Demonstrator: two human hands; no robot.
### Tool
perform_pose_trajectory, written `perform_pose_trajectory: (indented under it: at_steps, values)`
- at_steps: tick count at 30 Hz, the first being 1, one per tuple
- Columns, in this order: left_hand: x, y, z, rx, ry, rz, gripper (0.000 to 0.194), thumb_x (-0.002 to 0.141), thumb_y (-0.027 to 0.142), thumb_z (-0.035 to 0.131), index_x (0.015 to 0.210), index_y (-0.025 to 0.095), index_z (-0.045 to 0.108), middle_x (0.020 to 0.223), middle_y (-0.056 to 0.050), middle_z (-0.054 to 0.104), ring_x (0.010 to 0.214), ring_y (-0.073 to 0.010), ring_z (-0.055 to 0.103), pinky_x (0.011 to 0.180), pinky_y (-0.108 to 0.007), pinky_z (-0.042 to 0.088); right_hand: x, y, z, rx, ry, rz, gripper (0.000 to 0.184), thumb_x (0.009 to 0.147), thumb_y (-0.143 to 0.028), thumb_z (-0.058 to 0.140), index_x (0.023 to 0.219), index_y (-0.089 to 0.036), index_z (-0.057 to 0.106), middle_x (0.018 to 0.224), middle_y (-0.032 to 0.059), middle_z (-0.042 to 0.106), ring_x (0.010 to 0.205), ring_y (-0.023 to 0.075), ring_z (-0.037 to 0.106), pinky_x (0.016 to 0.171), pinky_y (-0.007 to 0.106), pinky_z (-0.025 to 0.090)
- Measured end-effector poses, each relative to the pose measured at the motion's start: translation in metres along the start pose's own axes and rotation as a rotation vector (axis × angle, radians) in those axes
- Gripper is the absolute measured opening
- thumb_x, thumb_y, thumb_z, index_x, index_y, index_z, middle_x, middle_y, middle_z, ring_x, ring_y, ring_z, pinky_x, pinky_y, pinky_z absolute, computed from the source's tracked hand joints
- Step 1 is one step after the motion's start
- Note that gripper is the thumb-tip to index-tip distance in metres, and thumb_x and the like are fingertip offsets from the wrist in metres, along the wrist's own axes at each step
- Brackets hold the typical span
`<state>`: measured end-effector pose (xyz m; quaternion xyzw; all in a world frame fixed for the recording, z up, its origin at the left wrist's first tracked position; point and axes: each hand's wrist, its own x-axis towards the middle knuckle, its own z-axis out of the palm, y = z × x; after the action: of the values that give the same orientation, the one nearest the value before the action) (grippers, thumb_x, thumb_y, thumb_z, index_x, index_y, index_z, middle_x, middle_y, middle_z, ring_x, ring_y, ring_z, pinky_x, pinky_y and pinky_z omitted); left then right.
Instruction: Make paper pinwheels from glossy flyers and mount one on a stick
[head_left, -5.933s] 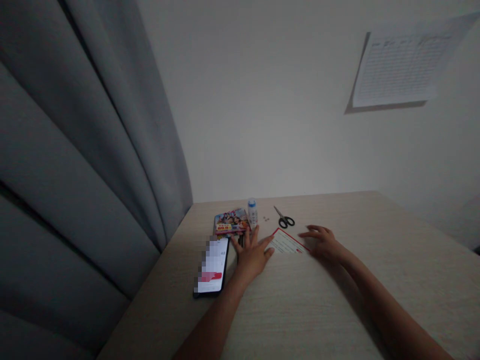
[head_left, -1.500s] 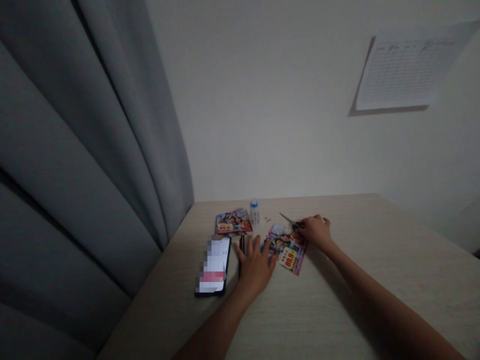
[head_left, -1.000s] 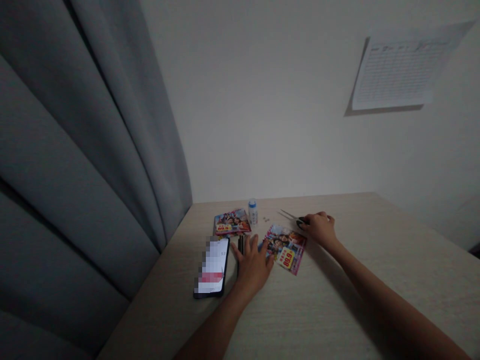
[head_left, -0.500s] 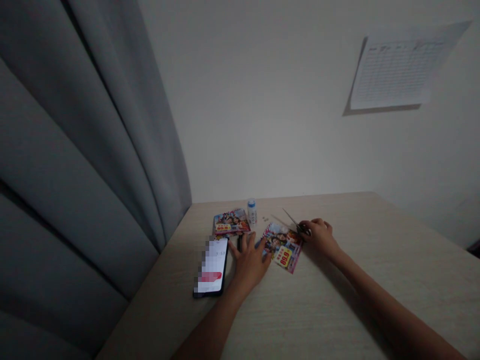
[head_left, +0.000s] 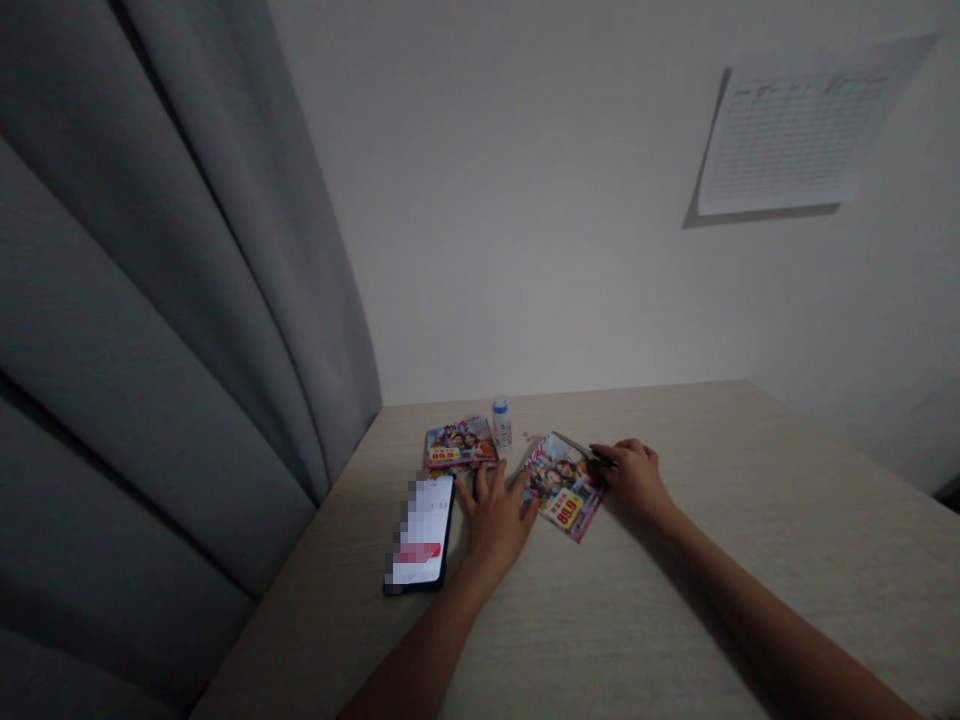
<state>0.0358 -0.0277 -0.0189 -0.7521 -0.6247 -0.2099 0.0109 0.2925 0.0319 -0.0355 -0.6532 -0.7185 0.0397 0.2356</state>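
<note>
A colourful printed flyer (head_left: 564,480) marked 89.9 lies tilted on the table between my hands. My left hand (head_left: 501,515) is flat with fingers spread, and its fingertips touch the flyer's left edge. A small dark object (head_left: 475,483) lies partly hidden under those fingers. My right hand (head_left: 636,478) is closed around the dark handles of a pair of scissors (head_left: 600,462) at the flyer's upper right edge. Their blades run along that edge and barely show. Left of my left hand lies a phone (head_left: 424,535) with its screen lit.
More flyers (head_left: 461,443) like this one lie behind the phone. Beside them stands a small clear bottle with a blue cap (head_left: 502,422), with tiny scraps (head_left: 525,436) to its right. A grey curtain (head_left: 300,300) hangs at the left, and a printed sheet (head_left: 780,140) is on the wall.
The scissors' long blade, which stuck out above the flyer, has come down to the flyer's upper edge. My right hand has turned slightly; my left hand stays in place.
</note>
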Motion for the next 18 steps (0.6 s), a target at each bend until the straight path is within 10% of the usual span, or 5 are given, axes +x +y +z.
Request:
perform_pose_trajectory:
  at_steps: [6, 12, 18]
  values:
    - [0.003, 0.010, -0.014, -0.293, 0.124, -0.060, 0.030, 0.087, 0.022, 0.064, 0.117, 0.020, 0.068, 0.121, -0.012, 0.064, 0.121, -0.0286, 0.054, 0.108, -0.047, 0.041, 0.008, 0.015, -0.006, 0.080, 0.021, 0.090, 0.042, 0.087, -0.022, 0.058, 0.127, -0.026, 0.069, 0.112, 0.0120, 0.071, 0.112, 0.0274, 0.060, 0.099, 0.041, 0.041]
    - [0.014, 0.021, -0.007, -1.211, -0.301, -0.669, 0.027, 0.083, 0.020, 0.068, 0.109, 0.018, 0.062, 0.101, -0.008, 0.068, 0.076, -0.0181, 0.069, 0.069, -0.034, 0.059, 0.016, 0.026, -0.017, 0.143, 0.025, 0.058, 0.044, 0.085, -0.025, 0.057, 0.127, -0.024, 0.069, 0.114, 0.0097, 0.074, 0.111, 0.0290, 0.064, 0.094, 0.040, 0.047]
    - [0.027, 0.023, -0.004, -1.452, -0.409, -0.713, 0.016, 0.078, 0.022, 0.075, 0.088, 0.013, 0.066, 0.088, -0.009, 0.072, 0.063, -0.0161, 0.070, 0.060, -0.028, 0.058, 0.021, 0.029, -0.025, 0.279, 0.065, 0.049, 0.043, 0.078, -0.022, 0.060, 0.120, -0.025, 0.073, 0.111, 0.0071, 0.077, 0.105, 0.0281, 0.068, 0.092, 0.039, 0.051]
